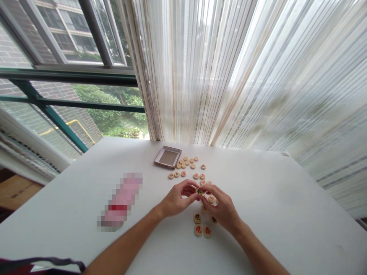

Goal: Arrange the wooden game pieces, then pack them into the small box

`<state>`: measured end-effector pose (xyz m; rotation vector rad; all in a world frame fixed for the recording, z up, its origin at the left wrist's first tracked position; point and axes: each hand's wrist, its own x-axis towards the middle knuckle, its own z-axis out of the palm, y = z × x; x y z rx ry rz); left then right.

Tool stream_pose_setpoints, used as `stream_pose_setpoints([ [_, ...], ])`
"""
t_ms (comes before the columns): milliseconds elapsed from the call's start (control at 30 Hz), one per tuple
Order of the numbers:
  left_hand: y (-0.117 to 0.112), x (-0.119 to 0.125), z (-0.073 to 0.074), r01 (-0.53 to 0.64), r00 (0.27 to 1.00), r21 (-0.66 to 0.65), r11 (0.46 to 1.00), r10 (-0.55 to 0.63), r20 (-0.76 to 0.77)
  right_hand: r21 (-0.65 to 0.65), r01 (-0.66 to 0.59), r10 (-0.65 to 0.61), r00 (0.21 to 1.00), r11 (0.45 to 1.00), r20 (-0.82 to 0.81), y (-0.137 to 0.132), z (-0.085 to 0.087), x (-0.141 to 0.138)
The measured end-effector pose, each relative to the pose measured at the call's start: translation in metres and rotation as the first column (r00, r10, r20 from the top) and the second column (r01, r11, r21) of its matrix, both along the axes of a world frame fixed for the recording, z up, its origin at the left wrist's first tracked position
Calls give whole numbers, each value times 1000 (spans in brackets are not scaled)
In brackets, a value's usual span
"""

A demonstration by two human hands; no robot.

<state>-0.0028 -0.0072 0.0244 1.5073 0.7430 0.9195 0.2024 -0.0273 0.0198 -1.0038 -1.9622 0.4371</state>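
Observation:
Between the fingertips of both hands is a round wooden Chinese chess piece (199,191) with a black character facing me. My left hand (179,196) pinches it from the left, and my right hand (220,202) grips its right side. Below the hands lie a black-marked piece (197,218) and two red-marked pieces (198,230), side by side. Another dark-marked piece (213,219) is partly covered by my right hand. Behind the fingers a red-marked piece (211,199) and others show only in part.
A shallow open box (168,157) stands at the back of the white table (272,214). Several blank-faced pieces (187,162) lie beside it, with a row of marked pieces (177,174) nearer me. A blurred pink object (122,202) lies left. Curtains (195,76) hang behind the table.

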Motion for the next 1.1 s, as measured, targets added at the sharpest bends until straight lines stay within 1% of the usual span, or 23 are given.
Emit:
stream_pose_setpoints([
  [100, 0, 0, 0, -8, 1000, 16, 1000, 8, -3, -42, -2, 1, 1000, 999, -20, -1, 0, 0],
  [233, 0, 0, 0, -19, 1000, 52, 998, 20, -6, -175, 1, -17, 996, 985, -92, -3, 2, 0],
  [333, 0, -1, 0, -22, 999, 112, 993, 26, -33, -248, -31, -7, 988, 968, -151, -3, 5, -1],
  [500, -1, -2, 1, -51, 990, 219, 974, 78, -114, -311, -80, 9, 975, 947, -223, -3, 9, -1],
  [633, -1, -1, 1, -49, 988, 267, 962, 86, -128, -364, -147, 22, 945, 920, -327, -2, 10, 0],
  [733, -1, -2, 1, -45, 987, 287, 957, 87, -134, -415, -186, -11, 904, 890, -428, 0, 10, 2],
  [800, 1, -3, 1, -58, 983, 300, 952, 107, -151, -447, -208, -42, 872, 870, -487, 1, 9, 3],
  [900, 6, -8, -1, -119, 966, 326, 938, 185, -180, -460, -206, -87, 838, 863, -539, 5, 8, 5],
  [1000, 13, -12, -4, -202, 951, 339, 919, 267, -158, -441, -160, -115, 838, 883, -534, 8, 8, 8],
  [1100, 16, -12, -7, -233, 950, 335, 913, 287, -120, -437, -141, -121, 847, 888, -518, 10, 7, 10],
])
